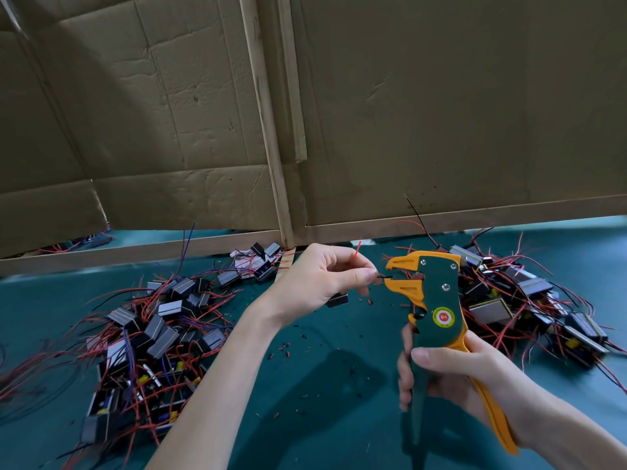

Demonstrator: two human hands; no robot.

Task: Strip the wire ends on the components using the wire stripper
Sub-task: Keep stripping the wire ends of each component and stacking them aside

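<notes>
Above the green table [322, 385], left hand [319, 279] feeds wire [383, 276] into right hand's [451, 378] stripper [434, 300].

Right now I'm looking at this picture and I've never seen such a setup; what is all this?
No machine here: a camera on a person's head looks down at their bare hands. The right hand grips a green-and-orange stripper. The left hand pinches a dark wire, its end at the stripper's jaws; a black component hangs under that hand. On the green table lie components with red wires in a left pile and a right pile, plus insulation scraps. Cardboard stands behind.
</notes>
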